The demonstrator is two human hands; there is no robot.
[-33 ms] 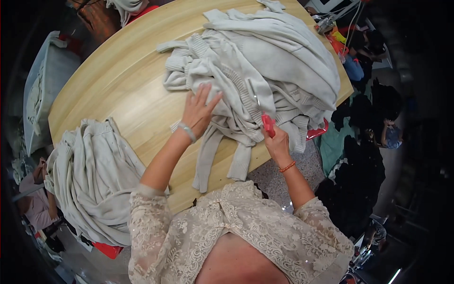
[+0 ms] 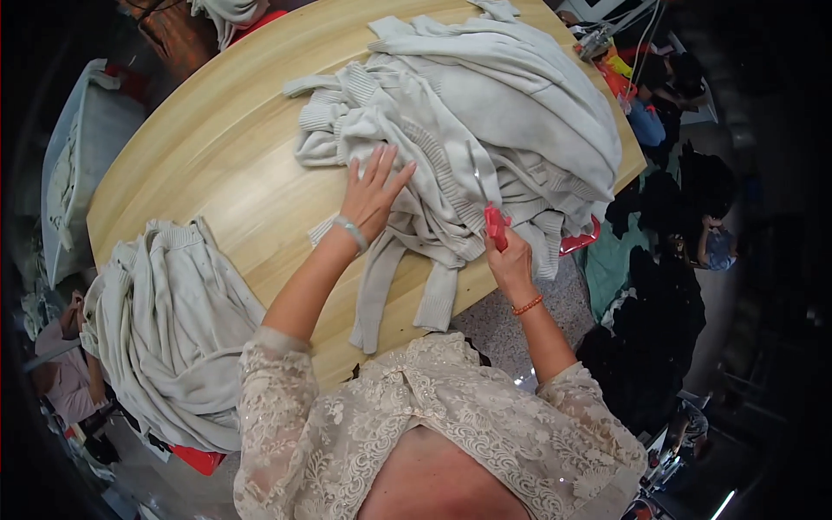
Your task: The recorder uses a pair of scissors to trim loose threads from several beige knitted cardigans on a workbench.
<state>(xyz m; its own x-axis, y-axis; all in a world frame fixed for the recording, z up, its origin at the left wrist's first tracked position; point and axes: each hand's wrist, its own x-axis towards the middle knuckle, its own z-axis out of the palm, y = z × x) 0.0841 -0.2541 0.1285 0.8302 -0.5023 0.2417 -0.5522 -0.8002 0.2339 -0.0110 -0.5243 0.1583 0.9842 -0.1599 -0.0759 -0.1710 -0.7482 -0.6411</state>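
Observation:
Ribbed light-grey knit sweaters [image 2: 520, 95] lie in a loose pile on the pale wooden table [image 2: 199, 147]. My left hand [image 2: 374, 199] rests flat at the pile's near left edge, its fingers spread over the knit and holding nothing. Closed around red-handled scissors [image 2: 496, 227], my right hand [image 2: 511, 260] is at the near side of the pile. Their slim metal blades point away from me over the ribbed fabric; whether the tips touch it I cannot tell. Two ribbed sleeves [image 2: 438, 299] hang toward me between my hands.
A second heap of light-grey knits [image 2: 169, 321] lies at the table's left edge. Beyond it stands a pale bin [image 2: 91, 165] with fabric inside. Dark and green cloth [image 2: 617, 260] is piled on the right. Other people [image 2: 74, 355] are at the left and far right.
My left hand has shifted slightly to the right on the knit. The scissors in my right hand have moved a little to the right.

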